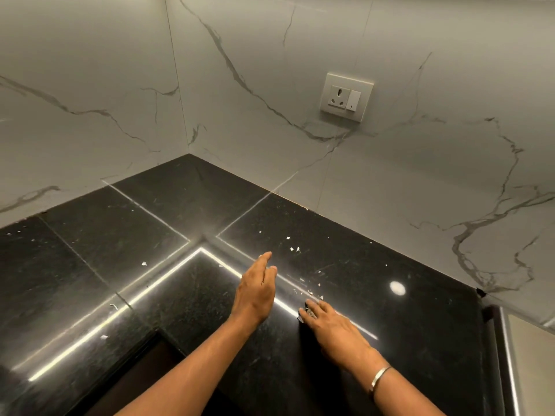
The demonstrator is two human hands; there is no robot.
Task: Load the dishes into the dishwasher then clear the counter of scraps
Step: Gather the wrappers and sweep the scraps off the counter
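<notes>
Head view: pale scraps (pixel 311 292) are scattered on the black counter (pixel 168 211) at twelve o'clock of the right hand (pixel 333 325), which is laid flat, fingers seemingly together. The left hand (pixel 255 292) is held edge-on, fingers straight. Scraps are best swept low into one pile.

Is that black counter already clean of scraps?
No: small pale scraps lie scattered over several parts of the black counter.

Glossy black stone counter (pixel 390 310) — veined, matt marble-look wall (pixel 270 40).
</notes>
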